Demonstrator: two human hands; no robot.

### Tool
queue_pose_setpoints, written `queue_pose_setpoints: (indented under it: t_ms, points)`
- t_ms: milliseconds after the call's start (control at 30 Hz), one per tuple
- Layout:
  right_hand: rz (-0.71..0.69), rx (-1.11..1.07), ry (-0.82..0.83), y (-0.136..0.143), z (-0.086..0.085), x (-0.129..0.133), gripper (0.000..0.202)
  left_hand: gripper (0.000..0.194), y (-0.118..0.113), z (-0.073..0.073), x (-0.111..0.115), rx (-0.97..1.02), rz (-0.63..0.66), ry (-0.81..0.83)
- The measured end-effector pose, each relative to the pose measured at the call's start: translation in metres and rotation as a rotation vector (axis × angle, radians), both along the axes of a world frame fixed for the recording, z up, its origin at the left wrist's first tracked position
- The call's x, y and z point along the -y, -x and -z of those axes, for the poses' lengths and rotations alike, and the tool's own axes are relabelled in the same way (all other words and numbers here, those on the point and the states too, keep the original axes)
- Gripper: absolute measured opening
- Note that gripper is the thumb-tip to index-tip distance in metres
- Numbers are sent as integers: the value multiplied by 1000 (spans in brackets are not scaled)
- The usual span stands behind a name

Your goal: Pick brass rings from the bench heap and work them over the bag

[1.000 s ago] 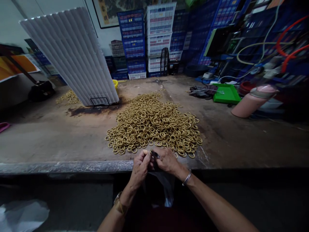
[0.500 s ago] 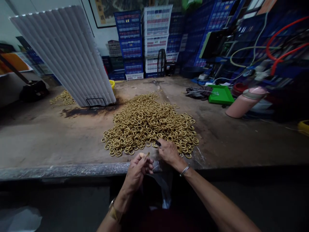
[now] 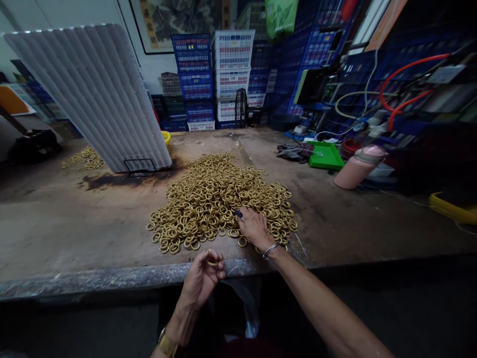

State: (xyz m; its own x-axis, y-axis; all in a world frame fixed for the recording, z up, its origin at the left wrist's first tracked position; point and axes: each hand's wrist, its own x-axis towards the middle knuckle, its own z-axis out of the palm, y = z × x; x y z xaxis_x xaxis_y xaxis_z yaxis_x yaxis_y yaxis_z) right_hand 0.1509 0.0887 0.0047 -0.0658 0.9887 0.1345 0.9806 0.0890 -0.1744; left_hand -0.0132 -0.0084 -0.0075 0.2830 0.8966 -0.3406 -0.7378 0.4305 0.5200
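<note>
A left hand (image 3: pixel 201 281) pinches one ring (image 3: pixel 212 263) in its fingers at lower centre as the right hand (image 3: pixel 255 227), fingers around a dark tool (image 3: pixel 238 214), meets a central heap (image 3: pixel 208 199) on the tabletop (image 3: pixel 343 223), any finished share unclear.

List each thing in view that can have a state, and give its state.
Left hand: curled, holding a ring
Right hand: gripping a dark tool
Gold-coloured rings: heaped loose
Corrugated panel: standing on end
Green tray: open side up
White crates: stacked
</note>
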Motion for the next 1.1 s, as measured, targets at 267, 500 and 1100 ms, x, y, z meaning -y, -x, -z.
queue_pose_setpoints:
  t_ms: [267,500,1100]
  points:
    - [-240,-158,-40,7,4,31,17,31,-10,0,-6,-315,-107,-33]
    - [-437,-557,-42,23,16,56,6,30,-6,8,-10,-710,-101,-236]
    - [-94,-1208,480,34,14,56,20,29,-6,2,-2,-707,-11,-247]
